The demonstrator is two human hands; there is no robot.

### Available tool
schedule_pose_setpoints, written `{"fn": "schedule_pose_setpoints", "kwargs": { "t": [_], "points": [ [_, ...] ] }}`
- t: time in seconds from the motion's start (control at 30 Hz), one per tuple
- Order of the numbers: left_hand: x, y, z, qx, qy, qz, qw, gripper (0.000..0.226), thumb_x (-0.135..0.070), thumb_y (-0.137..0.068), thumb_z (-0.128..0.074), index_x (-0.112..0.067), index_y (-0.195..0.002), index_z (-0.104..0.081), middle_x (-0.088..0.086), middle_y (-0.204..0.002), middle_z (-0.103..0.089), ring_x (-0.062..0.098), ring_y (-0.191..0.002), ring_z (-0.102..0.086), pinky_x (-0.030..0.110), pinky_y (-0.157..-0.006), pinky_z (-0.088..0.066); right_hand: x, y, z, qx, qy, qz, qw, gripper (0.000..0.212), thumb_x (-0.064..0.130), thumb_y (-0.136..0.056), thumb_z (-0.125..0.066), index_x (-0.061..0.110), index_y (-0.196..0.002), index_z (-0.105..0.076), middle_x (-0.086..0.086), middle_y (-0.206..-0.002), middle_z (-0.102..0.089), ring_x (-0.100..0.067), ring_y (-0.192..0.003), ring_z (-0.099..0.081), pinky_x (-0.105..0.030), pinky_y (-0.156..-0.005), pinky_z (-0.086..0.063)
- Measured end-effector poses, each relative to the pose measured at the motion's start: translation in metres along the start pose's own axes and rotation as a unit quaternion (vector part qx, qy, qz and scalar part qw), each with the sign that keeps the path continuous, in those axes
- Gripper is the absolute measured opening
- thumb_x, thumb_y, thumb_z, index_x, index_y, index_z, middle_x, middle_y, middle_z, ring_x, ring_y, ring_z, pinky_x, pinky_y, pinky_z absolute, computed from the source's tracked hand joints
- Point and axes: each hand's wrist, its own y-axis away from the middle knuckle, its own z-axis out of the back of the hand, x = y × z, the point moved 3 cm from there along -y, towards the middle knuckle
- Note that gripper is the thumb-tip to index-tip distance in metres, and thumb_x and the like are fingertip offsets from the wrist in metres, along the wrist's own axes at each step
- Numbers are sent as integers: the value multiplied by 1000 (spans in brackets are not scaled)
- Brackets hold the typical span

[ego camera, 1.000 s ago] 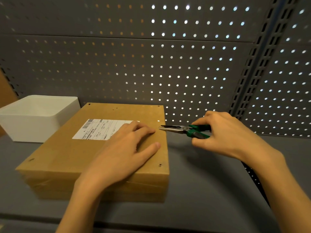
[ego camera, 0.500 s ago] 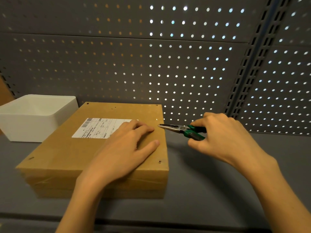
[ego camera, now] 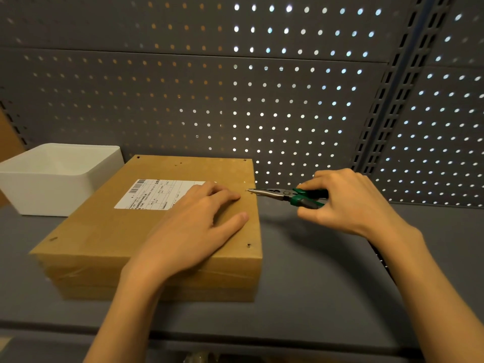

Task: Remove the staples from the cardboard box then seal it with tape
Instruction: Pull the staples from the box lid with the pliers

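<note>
Grey perforated metal back wall [ego camera: 183, 100] across the upper frame, light shining through its holes, with a slotted upright post [ego camera: 385, 100] at upper right; below it, a flat grey shelf surface [ego camera: 314, 284]. At centre left of the frame, lying flat on that surface, a brown cardboard box [ego camera: 104, 231] with a white shipping label [ego camera: 154, 193] on its top face and clear tape visible along its near side. Small dark holes dotted near the edges and corners of the top face — one near the lower right corner [ego camera: 248, 245]. Left hand [ego camera: 193, 231] pressed palm down on the box top, fingers straight and lightly spread, tips reaching toward the right edge and covering one end of the label. Right hand [ego camera: 348, 200] at centre right, just off the box's right edge, fingers and thumb curled round the green handles of needle-nose pliers [ego camera: 277, 193]. Pliers tip pointing left, meeting the box top right at its right edge — jaws apparently together, though whether on a staple cannot be told. At left of the frame, a white open bin [ego camera: 47, 189] just beside the box's far left corner.
</note>
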Motion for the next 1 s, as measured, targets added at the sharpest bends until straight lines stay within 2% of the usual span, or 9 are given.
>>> {"fn": "schedule_pose_setpoints", "kwargs": {
  "t": [0.13, 0.23, 0.33, 0.5, 0.7, 0.87, 1.0],
  "points": [
    [0, 0, 1, 3, -1, 1, 1000, 54, -59, -83, -37, -39, -133, -44, -23, -131, -38, 0, -120, -36, 25, -95, -36, -4, -1, -4, 5, -28, -5, 1000, 34, 42, -67, -65, 36, -100, -71, 11, -74, -58, -16, -69, -45, -28, -62, -33],
    [0, -1, 1, 3, -2, 1, 1000, 56, -61, -82, -36, -40, -133, -43, -23, -131, -37, -1, -119, -36, 25, -95, -38, -8, -1, -4, 2, -67, -22, 997, 34, 43, -65, -60, 35, -95, -72, 13, -66, -52, -16, -69, -46, -28, -64, -34],
    [0, 0, 1, 4, -1, 1, 1000, 57, -61, -81, -35, -40, -133, -43, -24, -131, -37, -1, -118, -36, 25, -95, -38, -9, -3, -2, 0, -70, -25, 997, 38, 45, -63, -56, 34, -94, -73, 12, -67, -53, -17, -70, -49, -28, -65, -35],
    [-1, 0, 1, 5, 0, -1, 1000, 53, -59, -84, -38, -40, -133, -43, -24, -131, -37, 0, -119, -36, 25, -96, -37, -8, -5, -1, 2, -90, -28, 996, 33, 42, -63, -57, 33, -91, -73, 10, -68, -57, -15, -65, -48, -28, -62, -36],
    [0, -1, 0, 11, -10, -3, 1000, 53, -60, -84, -36, -44, -134, -40, -26, -131, -34, -1, -116, -36, 24, -95, -37, -7, -5, -3, 4, -113, -35, 993, 28, 40, -64, -60, 35, -88, -73, 8, -70, -60, -17, -68, -50, -30, -64, -38],
    [0, -6, -3, 30, -61, -12, 998, 57, -63, -83, -25, -48, -138, -32, -20, -131, -32, 3, -118, -31, 22, -95, -29, -6, -5, -2, -2, -120, -37, 992, 25, 39, -64, -61, 36, -86, -72, 8, -69, -60, -18, -70, -52, -30, -64, -39],
    [-1, -14, -4, 42, -104, -20, 994, 51, -58, -89, -24, -47, -140, -26, -14, -128, -31, 6, -117, -26, 20, -91, -21, -4, -9, -2, -8, -123, -38, 992, 28, 42, -64, -61, 38, -89, -72, 12, -70, -60, -15, -70, -53, -30, -67, -41]
  ]
}}
